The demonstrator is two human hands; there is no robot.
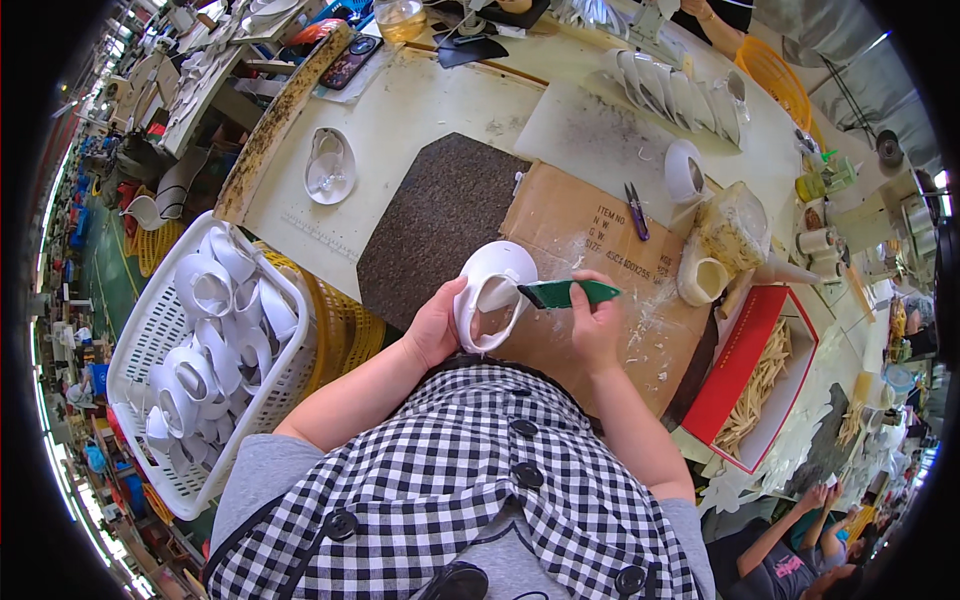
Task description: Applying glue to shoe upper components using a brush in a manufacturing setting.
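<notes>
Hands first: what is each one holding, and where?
Left hand grips the white shoe piece by its left edge; right hand holds the green brush by its handle.

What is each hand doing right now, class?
Left hand: closed around the white shoe upper.
Right hand: closed on the green-handled brush, its tip at the upper.

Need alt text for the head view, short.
Seen from above, a person's left hand holds a white curved shoe part while the right hand works a green-handled brush against it, over a sheet of brown cardboard. A white basket of similar white parts stands at their left; a red box of wooden sticks stands at their right.
</notes>
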